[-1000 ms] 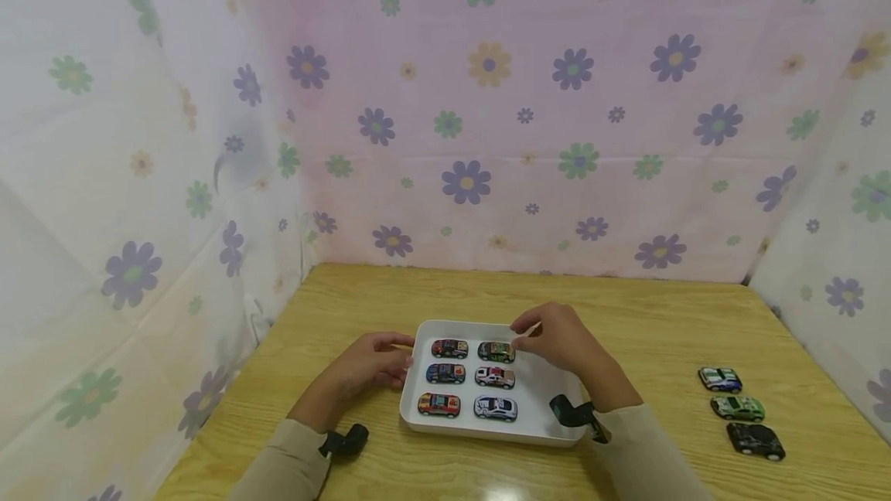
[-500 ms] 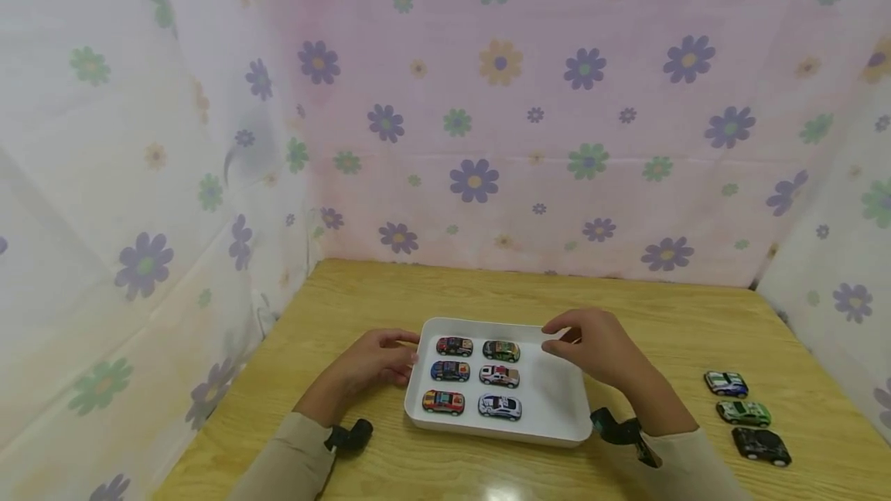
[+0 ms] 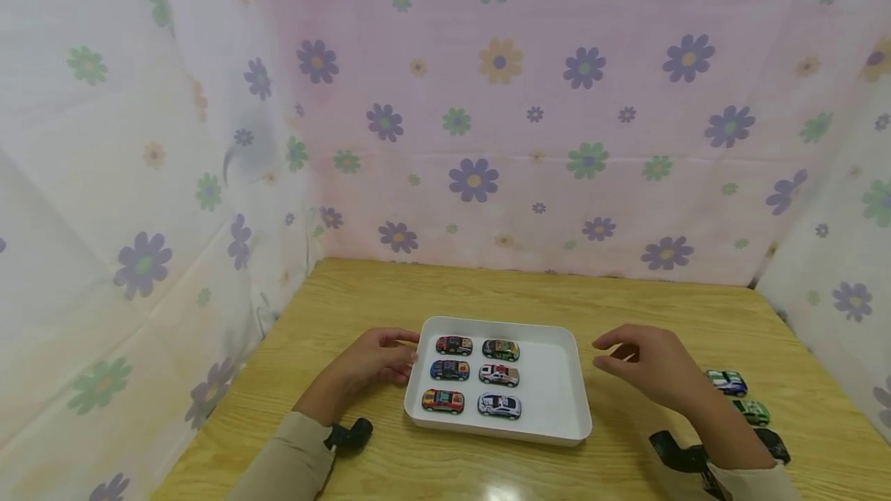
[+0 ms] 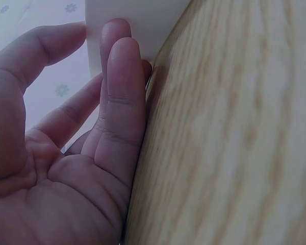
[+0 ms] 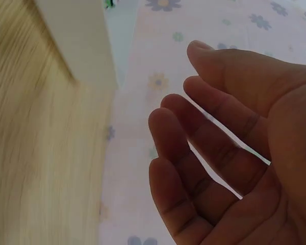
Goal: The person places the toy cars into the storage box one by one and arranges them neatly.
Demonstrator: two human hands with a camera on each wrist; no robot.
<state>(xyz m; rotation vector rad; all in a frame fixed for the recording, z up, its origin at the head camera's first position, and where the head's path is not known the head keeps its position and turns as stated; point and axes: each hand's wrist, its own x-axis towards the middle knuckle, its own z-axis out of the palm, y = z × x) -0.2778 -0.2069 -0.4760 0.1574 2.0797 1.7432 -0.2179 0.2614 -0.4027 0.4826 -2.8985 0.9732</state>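
A white tray (image 3: 553, 400) lies on the table with several toy cars in two columns, among them a green-and-black car (image 3: 501, 349), a red-and-white car (image 3: 499, 375) and a white car (image 3: 499, 406). Against the tray's left wall rests my left hand (image 3: 372, 360); in the left wrist view its fingers (image 4: 123, 76) are straight and touch that wall. Right of the tray, my right hand (image 3: 650, 366) hovers apart from it, fingers loosely bent around nothing. Beyond that wrist lie a blue-and-white car (image 3: 728, 383), a green car (image 3: 753, 411) and a black car (image 3: 774, 445), partly hidden.
The wooden table (image 3: 487, 470) meets a flowered cloth (image 3: 557, 199) at its back, with more cloth along both sides. Black wrist cameras are strapped at both sleeves. The tray's right third shows bare white bottom (image 3: 550, 377).
My right hand has moved away from the green-and-black car, over the tray's right wall, towards the cars at the right. The left hand stays at the tray.
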